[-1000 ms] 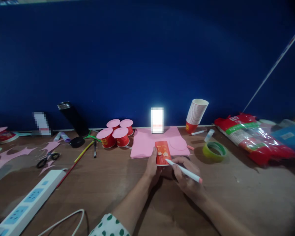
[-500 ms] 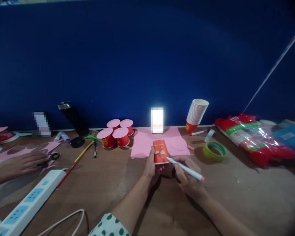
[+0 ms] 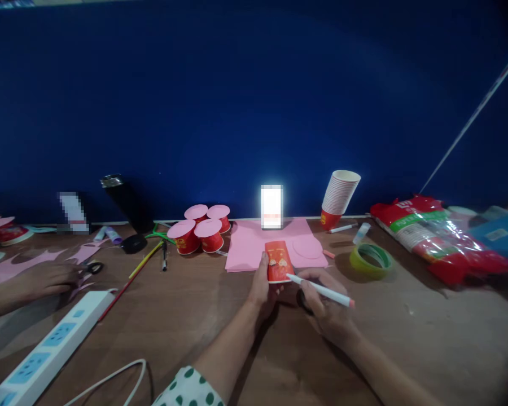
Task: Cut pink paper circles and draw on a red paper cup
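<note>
In my left hand [image 3: 262, 285] is a red paper cup [image 3: 279, 260] with gold printing, held with its white rim toward me. My right hand [image 3: 328, 301] grips a white marker [image 3: 324, 290] with a reddish end, and its tip meets or nearly meets the cup near the rim. Behind the cup lies a stack of pink paper [image 3: 248, 245], with a pink paper disc [image 3: 308, 248] on its right part. A black ring-shaped thing, partly hidden, shows beside my right fingers.
Several red cups topped with pink discs [image 3: 209, 228] stand left of the paper. A cup stack [image 3: 341, 194], green tape roll [image 3: 370, 260] and red package [image 3: 432, 234] are at right. A power strip [image 3: 59, 344] and a co-worker's hand [image 3: 46, 280] near scissors [image 3: 93, 267] are at left.
The marker's tip has shifted slightly left and down on the cup, toward its rim. My left hand keeps its hold. The co-worker's hand at left has moved a little.
</note>
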Demonstrator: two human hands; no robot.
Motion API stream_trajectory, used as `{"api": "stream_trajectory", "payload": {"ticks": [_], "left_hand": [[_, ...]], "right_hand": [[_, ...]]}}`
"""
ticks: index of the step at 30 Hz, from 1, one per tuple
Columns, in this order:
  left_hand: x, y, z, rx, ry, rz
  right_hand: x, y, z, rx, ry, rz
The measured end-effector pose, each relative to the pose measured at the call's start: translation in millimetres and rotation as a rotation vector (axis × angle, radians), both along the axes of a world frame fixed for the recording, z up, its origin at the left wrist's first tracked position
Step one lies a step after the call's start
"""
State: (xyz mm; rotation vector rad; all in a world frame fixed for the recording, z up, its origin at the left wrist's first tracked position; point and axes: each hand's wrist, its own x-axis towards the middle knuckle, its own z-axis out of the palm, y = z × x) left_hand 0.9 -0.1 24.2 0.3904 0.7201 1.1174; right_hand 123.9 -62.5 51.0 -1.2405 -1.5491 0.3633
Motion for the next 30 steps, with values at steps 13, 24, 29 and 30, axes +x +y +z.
{"api": "stream_trajectory", "payload": {"ticks": [13, 24, 29, 30], "left_hand": [[1.0, 1.1, -5.6, 0.049, 0.028, 0.005], [-1.3, -1.9, 0.4, 0.021, 0.013, 0.026], [0.6, -1.6, -0.3, 0.016, -0.022, 0.032], [1.2, -1.4, 0.0, 0.012, -0.02, 0.045]], "right_hand": [[-2.6, -4.2, 3.0, -0.135, 0.019, 0.029], [3.6, -1.6, 3.0, -0.097, 0.138, 0.017], [4.3, 0.3, -2.1, -0.134, 0.16, 0.082], [4.5, 0.7, -3.8, -0.137, 0.168, 0.092]]}}
